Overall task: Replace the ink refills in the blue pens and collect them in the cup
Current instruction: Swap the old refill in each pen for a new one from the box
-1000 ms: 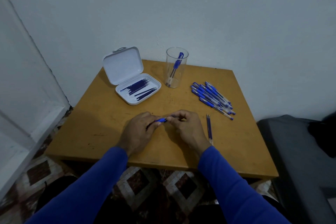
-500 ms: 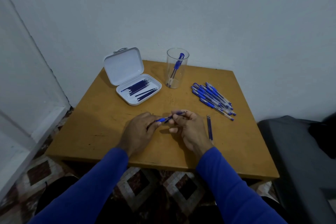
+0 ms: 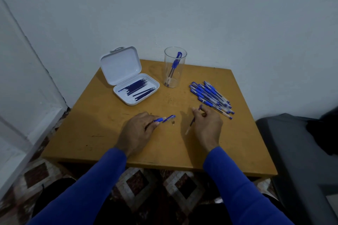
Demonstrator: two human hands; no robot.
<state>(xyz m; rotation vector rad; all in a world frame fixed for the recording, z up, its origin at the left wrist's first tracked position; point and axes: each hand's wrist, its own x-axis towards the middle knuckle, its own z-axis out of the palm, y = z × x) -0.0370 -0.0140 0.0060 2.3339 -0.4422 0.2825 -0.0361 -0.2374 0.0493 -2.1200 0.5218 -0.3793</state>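
A: Near edge first. Left hand (image 3: pixel 136 131) pinches the blue grip section of a clear-barrelled blue pen (image 3: pixel 164 119), thumb and forefinger closed on it, tip end pointing right, low over the square ochre wooden table (image 3: pixel 95 128). A tiny dark bit (image 3: pixel 173 122) lies on the table just beside the pen's end; can't tell what it is.

B: And the right hand (image 3: pixel 207 126)?

A: Fingers curled round a thin dark ink refill (image 3: pixel 192 122), clamped. The two hands are well apart.

B: Progress?

A: Early, I judge. Further back, one blue pen (image 3: pixel 174 65) stands tilted in the clear plastic cup (image 3: pixel 175 68). A loose heap of capped blue pens (image 3: pixel 211 97) waits right of it; the open white hinged plastic case (image 3: pixel 131 78), left, holds dark refills (image 3: pixel 139 90).

B: So the pen in hand is mid-swap.

A: Looks so. Most of the heap remains.
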